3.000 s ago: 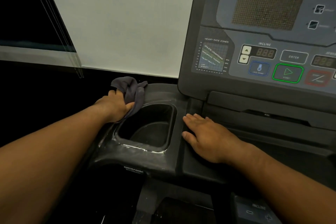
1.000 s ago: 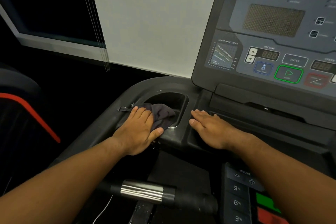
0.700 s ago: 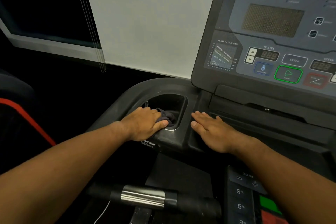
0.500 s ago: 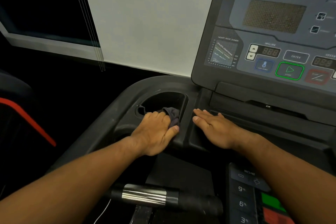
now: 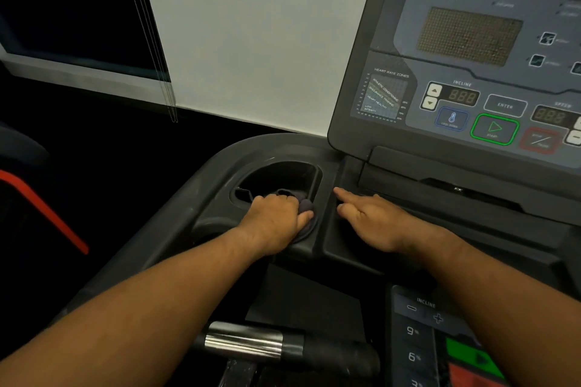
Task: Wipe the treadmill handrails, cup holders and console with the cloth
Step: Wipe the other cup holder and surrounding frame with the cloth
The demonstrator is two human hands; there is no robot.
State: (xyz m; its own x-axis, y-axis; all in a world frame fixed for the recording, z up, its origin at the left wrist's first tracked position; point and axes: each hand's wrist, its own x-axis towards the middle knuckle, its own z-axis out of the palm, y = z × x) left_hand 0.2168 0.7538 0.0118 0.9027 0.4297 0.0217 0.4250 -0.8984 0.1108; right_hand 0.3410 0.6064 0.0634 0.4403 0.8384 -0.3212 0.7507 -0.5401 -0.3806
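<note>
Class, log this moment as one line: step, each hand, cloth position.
step: wiping cup holder | left hand: grips cloth on near rim | right hand: flat on ledge beside holder | console: untouched

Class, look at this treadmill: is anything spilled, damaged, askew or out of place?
Nothing stands out. The left hand grips the cloth at the rim of the cup holder, the right hand rests beside it, and the console looks intact.

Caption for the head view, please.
Left hand grips a dark grey cloth against the black plastic cup holder rim; right hand rests alongside.
</note>
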